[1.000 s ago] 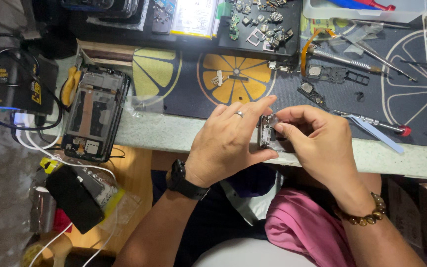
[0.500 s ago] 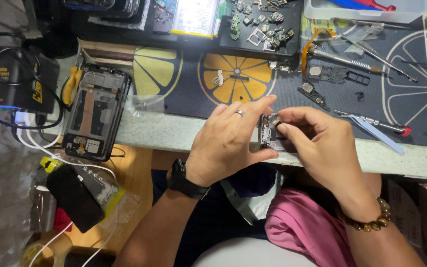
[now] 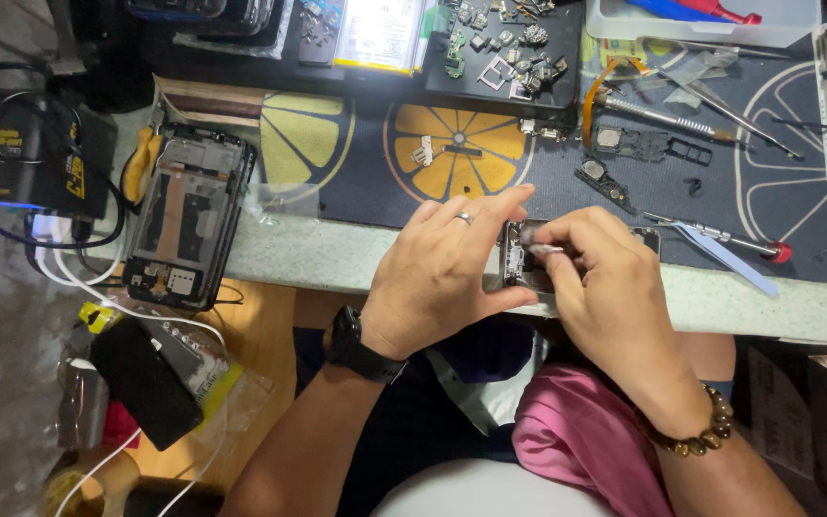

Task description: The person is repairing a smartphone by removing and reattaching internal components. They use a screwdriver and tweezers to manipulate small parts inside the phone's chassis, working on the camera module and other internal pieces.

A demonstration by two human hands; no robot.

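My left hand (image 3: pixel 447 273), with a ring and a black wristwatch, grips a small dismantled phone body (image 3: pixel 517 258) at the table's front edge. My right hand (image 3: pixel 605 278), with a bead bracelet, pinches thin metal tweezers (image 3: pixel 540 249) whose tip touches the top of that phone body. Most of the phone body is hidden behind my fingers.
An opened phone frame (image 3: pixel 184 215) lies at the left beside a black charger box (image 3: pixel 35 158) with cables. A dark tray of small parts (image 3: pixel 504 43), a screwdriver (image 3: pixel 720 235), tools (image 3: pixel 662 115) and loose components sit on the lemon-print mat (image 3: pixel 452 148). A pink cloth (image 3: pixel 586 431) rests on my lap.
My right hand has shifted slightly and now brings the tweezers' tip onto the phone body. My left hand keeps its hold.
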